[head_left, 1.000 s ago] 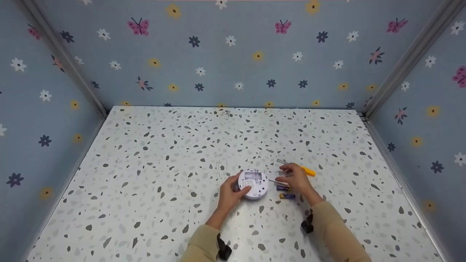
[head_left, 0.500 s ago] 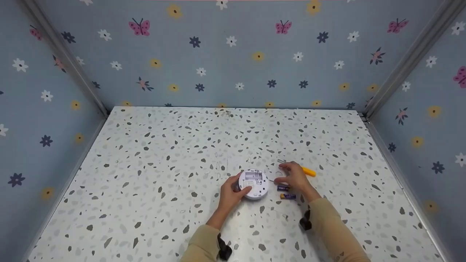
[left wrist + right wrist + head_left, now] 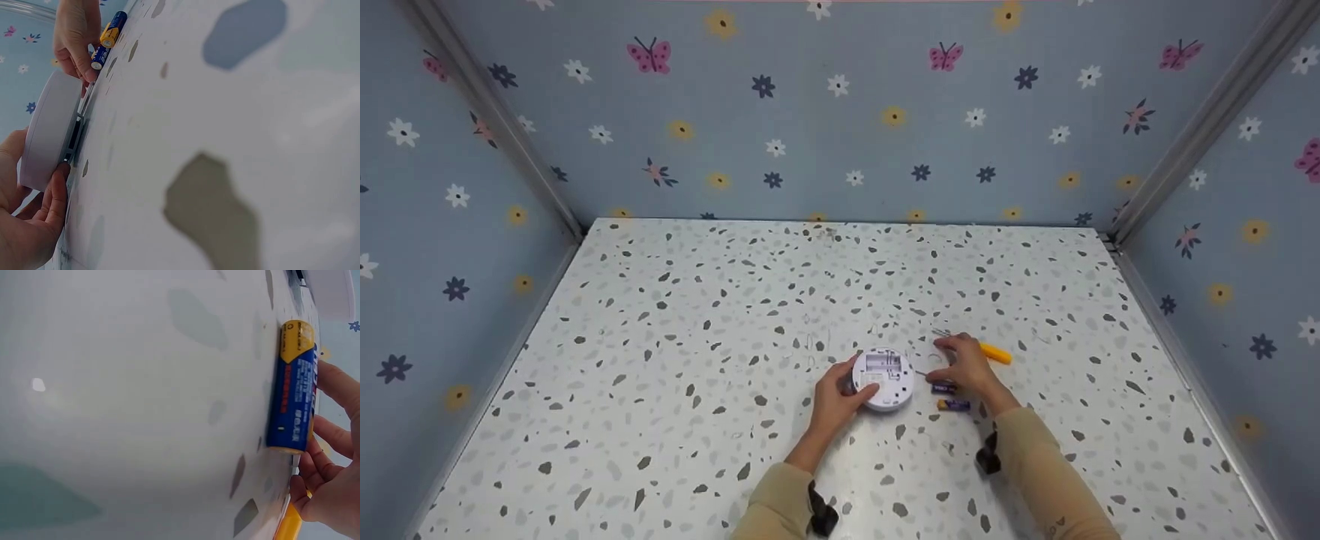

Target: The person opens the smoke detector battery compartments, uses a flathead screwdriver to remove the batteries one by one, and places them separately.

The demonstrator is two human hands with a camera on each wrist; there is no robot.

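Note:
My left hand (image 3: 834,399) grips a round white battery-powered device (image 3: 894,388), its thumb over the face and its fingers at the side. An open battery compartment shows on the upward face. In the left wrist view the device (image 3: 52,132) is held close over the table. My right hand (image 3: 969,367) reaches down to the table just right of it, thumb and forefinger bent and apart. A thin metal rod (image 3: 921,373) sticks out past the thumb; I cannot tell whether the fingers pinch anything. Two blue-and-yellow batteries, one nearer (image 3: 954,406) and one farther (image 3: 943,388), lie beside this hand.
A yellow-handled tool (image 3: 996,353) with a metal shaft lies partly hidden behind the right hand. The speckled white table (image 3: 697,360) is bounded by flowered blue panels (image 3: 840,112) at the back and both sides.
The right thumb has come down over the thin metal rod, so less of the rod shows. The left hand and the round device have hardly moved.

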